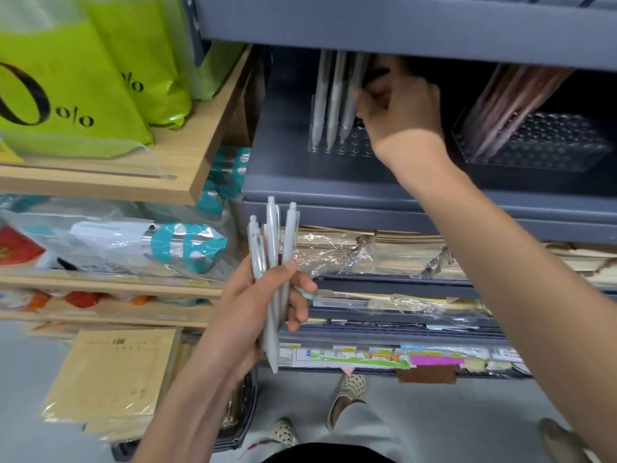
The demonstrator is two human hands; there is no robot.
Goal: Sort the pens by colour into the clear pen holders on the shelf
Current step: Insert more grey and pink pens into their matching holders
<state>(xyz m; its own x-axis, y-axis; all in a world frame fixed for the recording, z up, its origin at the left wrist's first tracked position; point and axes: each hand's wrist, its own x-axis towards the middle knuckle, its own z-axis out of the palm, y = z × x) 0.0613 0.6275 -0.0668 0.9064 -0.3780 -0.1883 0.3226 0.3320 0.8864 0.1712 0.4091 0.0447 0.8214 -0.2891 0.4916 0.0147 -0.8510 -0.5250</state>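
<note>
My left hand (257, 305) grips a bunch of several pale grey pens (272, 248) upright in front of the grey shelf, with a pinkish one among them. My right hand (399, 105) reaches into the upper grey shelf (334, 182), its fingers curled at the rightmost of three grey pens (332, 98) that stand in a clear pen holder (337, 147). Whether it pinches that pen is hidden by the hand. A second clear pen holder (547, 145) further right holds several brownish-pink pens (514, 101).
A wooden shelf (187, 162) on the left carries lime-green bags (66, 81). Below the pen shelf lie wrapped paper stacks (384, 252) and sticky notes (434, 359). Another person's shoes (347, 396) stand on the grey floor. The shelf board above (400, 25) hangs low over the holders.
</note>
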